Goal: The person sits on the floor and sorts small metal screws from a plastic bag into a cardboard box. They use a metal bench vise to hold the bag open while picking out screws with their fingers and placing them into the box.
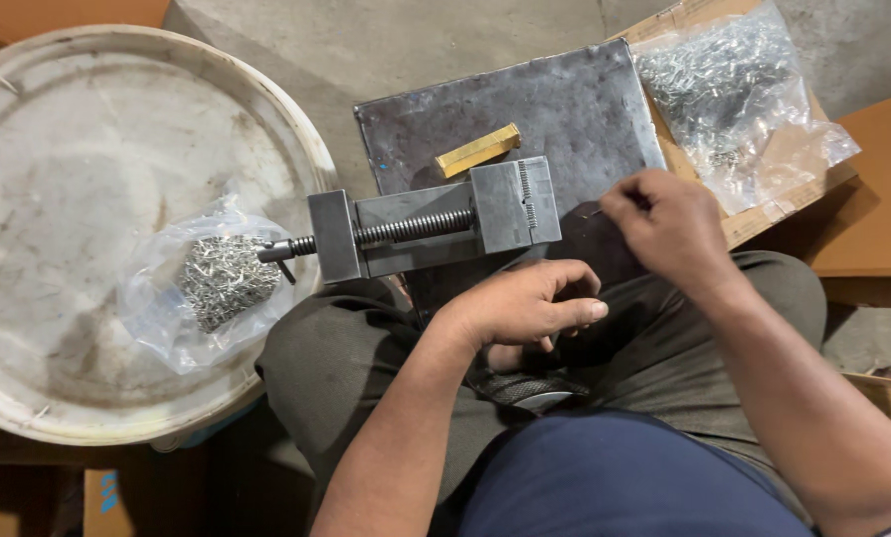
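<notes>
A clear bag of small shiny metal pieces is laid on a round white lid; a second bag of similar pieces is set on cardboard at the right. A steel vise with a threaded screw is rested on a dark, scuffed metal plate, beside a brass bar. The right hand is pinched shut on a thin pin just beside the vise. The left hand is loosely curled, with nothing seen in it.
</notes>
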The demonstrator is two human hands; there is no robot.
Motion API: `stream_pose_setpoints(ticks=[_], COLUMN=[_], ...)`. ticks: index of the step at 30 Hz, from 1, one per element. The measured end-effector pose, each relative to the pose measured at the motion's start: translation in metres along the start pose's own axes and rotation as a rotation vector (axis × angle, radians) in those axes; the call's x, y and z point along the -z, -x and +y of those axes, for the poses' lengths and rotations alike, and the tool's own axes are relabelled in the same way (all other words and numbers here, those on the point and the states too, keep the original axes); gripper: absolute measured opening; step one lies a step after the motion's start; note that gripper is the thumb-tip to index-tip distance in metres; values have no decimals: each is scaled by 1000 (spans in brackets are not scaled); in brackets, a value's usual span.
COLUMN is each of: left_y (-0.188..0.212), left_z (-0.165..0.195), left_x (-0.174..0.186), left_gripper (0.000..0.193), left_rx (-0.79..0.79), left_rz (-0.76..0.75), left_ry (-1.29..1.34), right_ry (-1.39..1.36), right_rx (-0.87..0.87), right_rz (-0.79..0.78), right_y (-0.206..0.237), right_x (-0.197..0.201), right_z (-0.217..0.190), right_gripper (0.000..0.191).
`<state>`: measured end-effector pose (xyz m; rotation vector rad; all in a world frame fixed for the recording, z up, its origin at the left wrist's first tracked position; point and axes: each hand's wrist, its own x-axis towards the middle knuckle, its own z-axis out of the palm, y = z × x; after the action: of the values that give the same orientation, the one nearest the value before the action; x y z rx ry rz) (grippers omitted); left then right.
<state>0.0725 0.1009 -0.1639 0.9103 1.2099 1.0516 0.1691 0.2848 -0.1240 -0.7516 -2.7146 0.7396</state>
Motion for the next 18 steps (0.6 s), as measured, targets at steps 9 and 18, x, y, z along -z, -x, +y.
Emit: stream_pose_setpoints(ticks=[9,18], left_y=[1,4], left_z=[0,7], left_x=[0,0], left_gripper=[44,49], left_rx=[20,33], left_rz=[9,14], left_ry=[4,18], right_ry=[99,316], right_rx=[295,340], right_rz=[59,-16], right_y=[13,2], right_x=[10,6], right_z=[8,-3], right_gripper=[16,13])
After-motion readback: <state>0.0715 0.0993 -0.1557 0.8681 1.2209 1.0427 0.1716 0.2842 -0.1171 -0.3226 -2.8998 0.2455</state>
